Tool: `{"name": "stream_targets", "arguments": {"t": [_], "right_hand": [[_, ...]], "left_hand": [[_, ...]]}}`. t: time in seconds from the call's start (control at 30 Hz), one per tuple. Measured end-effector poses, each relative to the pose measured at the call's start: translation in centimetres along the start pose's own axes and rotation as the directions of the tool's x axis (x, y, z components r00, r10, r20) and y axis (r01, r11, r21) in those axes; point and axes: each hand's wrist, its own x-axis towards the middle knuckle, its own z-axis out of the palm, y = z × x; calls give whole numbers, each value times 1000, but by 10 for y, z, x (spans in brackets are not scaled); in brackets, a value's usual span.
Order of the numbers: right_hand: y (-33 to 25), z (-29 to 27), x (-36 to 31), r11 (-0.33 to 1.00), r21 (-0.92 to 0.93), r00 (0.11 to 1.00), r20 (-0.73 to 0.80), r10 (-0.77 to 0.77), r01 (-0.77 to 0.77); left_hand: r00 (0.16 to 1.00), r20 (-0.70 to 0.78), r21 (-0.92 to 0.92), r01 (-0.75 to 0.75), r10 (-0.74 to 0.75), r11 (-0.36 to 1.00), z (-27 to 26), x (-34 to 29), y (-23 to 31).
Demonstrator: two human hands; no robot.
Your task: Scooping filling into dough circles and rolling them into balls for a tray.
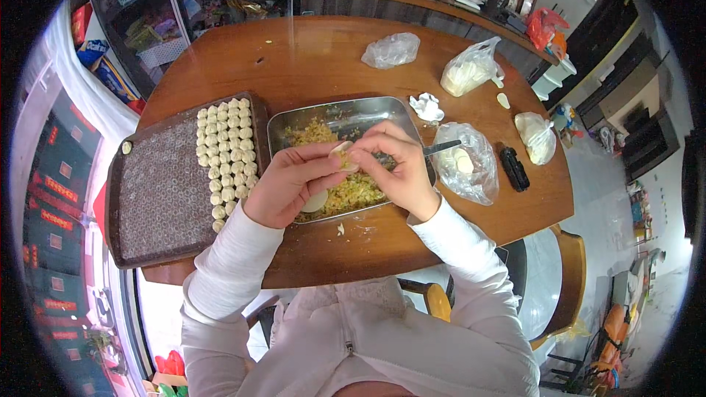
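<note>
My left hand [298, 176] cradles a small filled dumpling wrapper [343, 156] in its fingertips, with some filling showing. The fingers of my right hand [397, 169] pinch the wrapper's edge from the other side. Both hands are over a steel tray [390, 106] holding chopped yellow-green filling [353, 195]. Just below my left fingers, a pale round wrapper [315, 202] rests at the tray's near side. A flat, dark-tipped utensil [443, 146] sticks out to the right behind my right hand; its other end is hidden, so I cannot tell whether my hand touches it.
Left of the steel tray lies a large dark tray [158, 191] with rows of shaped dumplings [224, 132] along its right side. To the right are a plastic bag with dough [465, 162], crumpled tissue [426, 106], a black object [513, 169] and more bags [471, 70]. A chair [566, 279] stands nearby.
</note>
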Motion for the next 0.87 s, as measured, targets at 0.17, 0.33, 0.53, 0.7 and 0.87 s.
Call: {"name": "stream_targets", "arguments": {"t": [0.17, 0.33, 0.53, 0.7, 0.87], "right_hand": [[0, -4, 1, 997, 73, 998, -59, 16, -12], [10, -9, 1, 999, -13, 998, -32, 46, -46], [5, -11, -3, 995, -13, 993, 66, 100, -100], [-1, -11, -1, 997, -22, 998, 8, 69, -69], [2, -16, -2, 973, -163, 987, 38, -157, 161]], "left_hand": [[1000, 18, -5, -13, 13, 1000, -1, 2, -1], [1000, 22, 11, -9, 9, 1000, -1, 1, 0], [999, -9, -1, -33, 32, 999, 0, 0, -1], [999, 10, 3, -35, 35, 999, -4, 2, -3], [999, -15, 29, -32, 32, 999, -2, 0, 0]]}}
